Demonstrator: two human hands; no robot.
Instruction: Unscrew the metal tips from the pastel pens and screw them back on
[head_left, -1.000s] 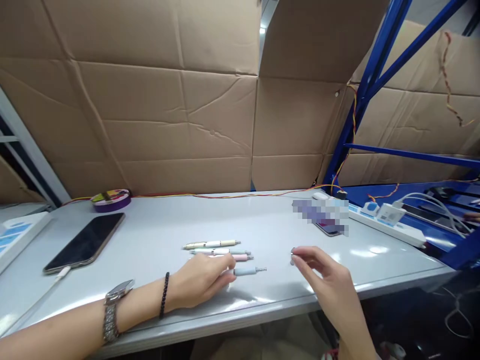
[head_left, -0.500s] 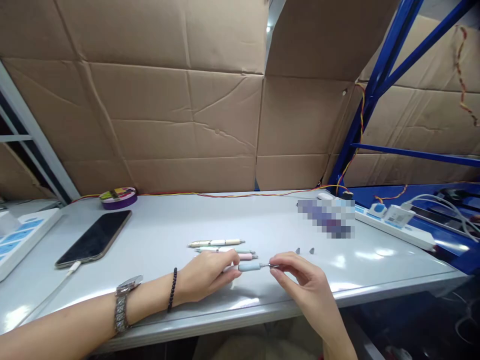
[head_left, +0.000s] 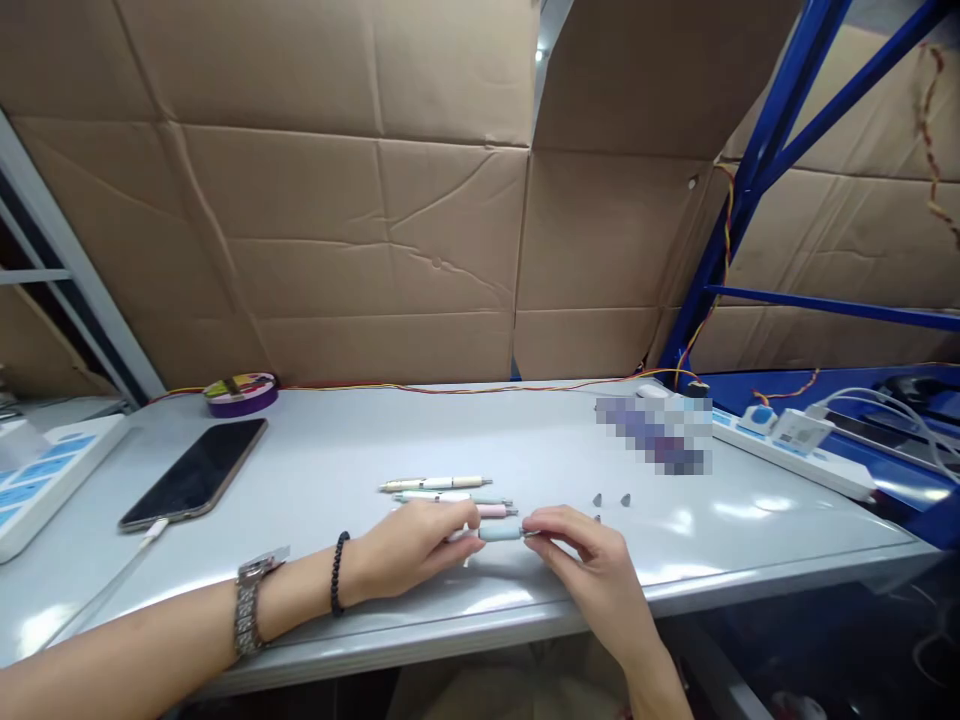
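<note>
My left hand (head_left: 420,548) pinches a pen with a pale blue grip (head_left: 501,534), held level just above the table; its rear part is hidden in the fingers. At the other end, my right hand (head_left: 581,560) is closed on the pen's narrow metal tip, mostly covered by thumb and forefinger. Just behind my left hand lie a cream pen (head_left: 435,484), a pale green pen (head_left: 491,501) and a pink pen (head_left: 495,511), side by side. Three small grey cone-shaped pieces, one a grey cone (head_left: 625,500), rest beyond my right hand.
A phone (head_left: 195,474) with a white cable lies at left, near a purple tape roll (head_left: 241,396) and a white power strip (head_left: 60,480). Another power strip (head_left: 795,455) and a pixelated object (head_left: 652,435) are at right. Cardboard (head_left: 337,200) stands behind the table (head_left: 322,440).
My right hand has moved left, closing the gap to the blue grip, so less of the thin metal part shows. A third grey cone has come into sight. My left hand keeps its hold.
</note>
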